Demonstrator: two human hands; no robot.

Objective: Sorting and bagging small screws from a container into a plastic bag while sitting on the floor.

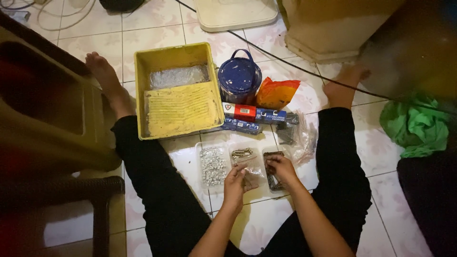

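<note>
Right hand (282,166) grips dark screws (273,181) in their tray; left hand (236,183) curls loosely beside.

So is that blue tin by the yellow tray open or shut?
Shut: the blue tin stands upright with its lid on and its handle folded across the top.

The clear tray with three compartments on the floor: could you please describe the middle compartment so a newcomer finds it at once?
Start at the yellow paint tray; just below it lies the clear tray. Its middle compartment, by the left hand, holds few brass-coloured screws, unlike the silvery heap on its left.
</note>
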